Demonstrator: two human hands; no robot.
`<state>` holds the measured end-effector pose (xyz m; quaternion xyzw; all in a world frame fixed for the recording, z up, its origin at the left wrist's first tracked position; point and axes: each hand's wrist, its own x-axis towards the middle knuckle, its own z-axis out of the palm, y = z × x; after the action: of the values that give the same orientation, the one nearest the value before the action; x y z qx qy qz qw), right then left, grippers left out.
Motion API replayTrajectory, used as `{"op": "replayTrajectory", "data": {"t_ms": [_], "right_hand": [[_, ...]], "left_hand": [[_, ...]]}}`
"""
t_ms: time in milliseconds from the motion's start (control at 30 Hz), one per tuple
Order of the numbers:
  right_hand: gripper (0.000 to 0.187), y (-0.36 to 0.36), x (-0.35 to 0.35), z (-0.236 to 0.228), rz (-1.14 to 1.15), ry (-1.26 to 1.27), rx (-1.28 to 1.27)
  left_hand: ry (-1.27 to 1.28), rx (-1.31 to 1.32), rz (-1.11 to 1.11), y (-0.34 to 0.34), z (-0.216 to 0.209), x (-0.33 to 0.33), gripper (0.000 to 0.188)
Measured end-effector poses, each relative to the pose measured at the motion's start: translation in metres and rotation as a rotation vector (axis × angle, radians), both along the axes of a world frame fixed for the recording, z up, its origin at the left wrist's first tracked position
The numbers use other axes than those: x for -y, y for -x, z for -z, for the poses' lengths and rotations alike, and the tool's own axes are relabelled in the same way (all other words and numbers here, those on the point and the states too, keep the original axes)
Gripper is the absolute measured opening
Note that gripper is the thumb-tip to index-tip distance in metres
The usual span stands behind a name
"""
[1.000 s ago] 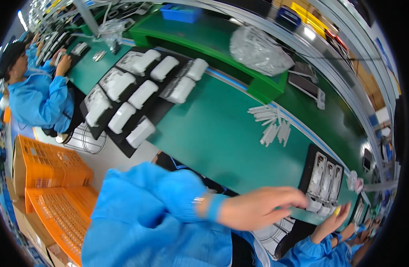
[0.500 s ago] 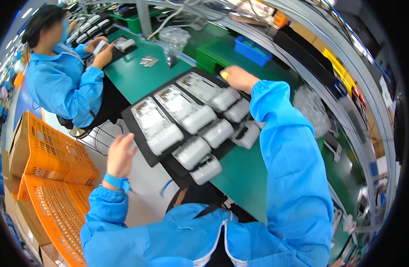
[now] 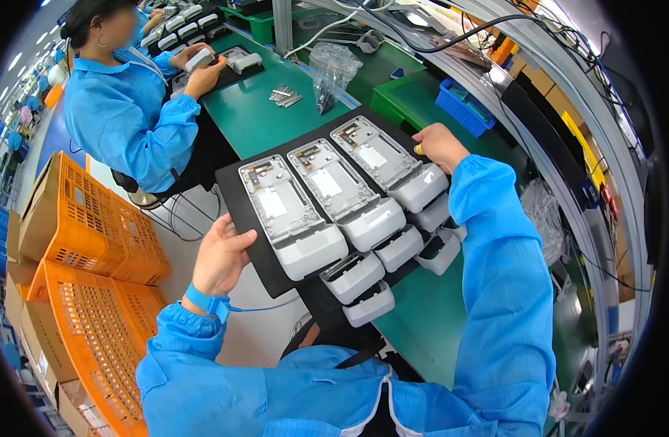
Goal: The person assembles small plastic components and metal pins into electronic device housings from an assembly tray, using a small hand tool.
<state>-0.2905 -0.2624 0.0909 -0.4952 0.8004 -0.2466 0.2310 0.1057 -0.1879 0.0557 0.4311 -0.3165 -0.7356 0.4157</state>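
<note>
A black board [image 3: 258, 266] carries three grey-white handheld device housings, a left one [image 3: 280, 207], a middle one [image 3: 331, 186] and a right one [image 3: 374, 156], each with its inner side up. My left hand [image 3: 219, 261], with a blue wrist strap [image 3: 207, 300], is closed at the board's left edge, thumb against the rim. My right hand [image 3: 443, 148] grips the far right edge; a yellow cover [image 3: 419, 149] shows on a digit. Below the board's near edge, several similar housings [image 3: 368, 304] stick out, partly hidden.
Green worktop [image 3: 422, 320] lies underneath. Beyond are a green bin [image 3: 396, 102], a blue bin [image 3: 465, 108], a plastic bag [image 3: 334, 65] and small metal parts [image 3: 285, 95]. Orange crates [image 3: 108, 226] stand at left. A co-worker [image 3: 134, 109] handles a device at far left.
My left hand has come in to the board's left edge. The board and its housings appear nearer and further right, and the view has shifted. My right hand stays at the far right edge.
</note>
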Motion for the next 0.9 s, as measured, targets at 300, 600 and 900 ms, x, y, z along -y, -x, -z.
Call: {"op": "replayTrajectory", "data": {"t_ms": [300,600,900], "right_hand": [[0.028,0.021,-0.106,-0.098,-0.288,0.087,-0.403],[0.034,0.078,-0.338,-0.094,-0.052,0.078,-0.461],[0.033,0.099,-0.393,0.021,-0.038,0.029,0.059]], "left_hand": [[0.212,-0.073,0.142,0.005,-0.089,-0.085,0.059],[-0.12,-0.009,0.777,0.048,-0.086,-0.218,0.047],[-0.613,0.026,0.877,0.067,0.014,-0.284,0.033]]}}
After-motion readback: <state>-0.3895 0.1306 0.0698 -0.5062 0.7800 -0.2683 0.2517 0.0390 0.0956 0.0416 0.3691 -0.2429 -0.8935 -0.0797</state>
